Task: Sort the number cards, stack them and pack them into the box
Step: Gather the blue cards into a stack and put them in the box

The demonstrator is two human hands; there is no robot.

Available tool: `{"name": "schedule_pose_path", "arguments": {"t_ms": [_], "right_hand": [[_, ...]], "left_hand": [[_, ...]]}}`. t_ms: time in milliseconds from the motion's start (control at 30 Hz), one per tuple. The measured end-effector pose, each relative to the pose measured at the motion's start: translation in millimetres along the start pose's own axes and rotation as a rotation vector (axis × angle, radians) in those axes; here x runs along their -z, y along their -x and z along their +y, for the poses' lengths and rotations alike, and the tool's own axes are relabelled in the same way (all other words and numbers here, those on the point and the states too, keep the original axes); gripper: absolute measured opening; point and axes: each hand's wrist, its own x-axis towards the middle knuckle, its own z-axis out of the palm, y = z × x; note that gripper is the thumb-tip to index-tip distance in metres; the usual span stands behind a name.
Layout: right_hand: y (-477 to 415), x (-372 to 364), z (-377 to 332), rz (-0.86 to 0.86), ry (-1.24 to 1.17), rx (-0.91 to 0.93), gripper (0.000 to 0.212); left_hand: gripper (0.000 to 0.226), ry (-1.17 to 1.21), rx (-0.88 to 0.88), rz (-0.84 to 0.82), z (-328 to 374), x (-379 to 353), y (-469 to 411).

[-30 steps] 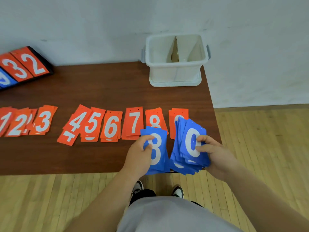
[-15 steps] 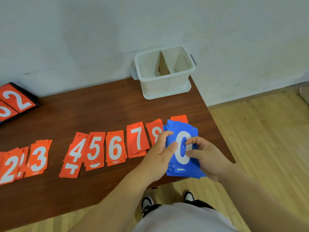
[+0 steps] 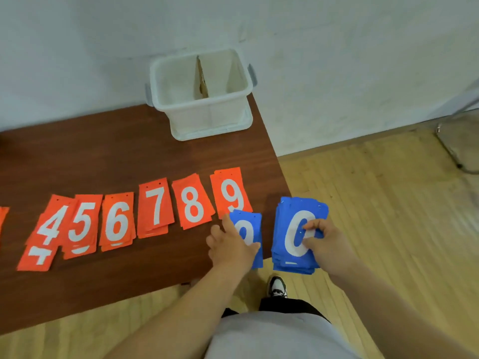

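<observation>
wall (image 3: 350,60): pale, scuffed | floor (image 3: 375,216): light wood planks | table (image 3: 103,156): dark brown (wood grain)

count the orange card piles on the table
6 readable, in a row on the table, left to right: pile 4, pile 5, pile 6, pile 7, pile 8, pile 9. An orange sliver at the left edge suggests more out of frame.
</observation>
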Motion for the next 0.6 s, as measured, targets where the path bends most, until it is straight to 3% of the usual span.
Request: {"name": "schedule_pose_path", "arguments": {"t_ms": [233,500,600], "right_hand": [[-39.9,37.1,-5.6,-0.115,0.129,0.032,0.030],[-46.1,45.4,-7.5,-0.203,0.148,0.053,0.027],[-47.5,52.6,-4.2,-0.198,0.128,0.034,0.027]], "left_hand": [[0.110,0.110,0.034,0.131,12.3,-43.0,15.7],[0.093,0.002,-0.047,0.175,21.6,-46.6,21.3],[0.084,0.075,-0.072,0.122,27.1,-48.4,23.7]]}}
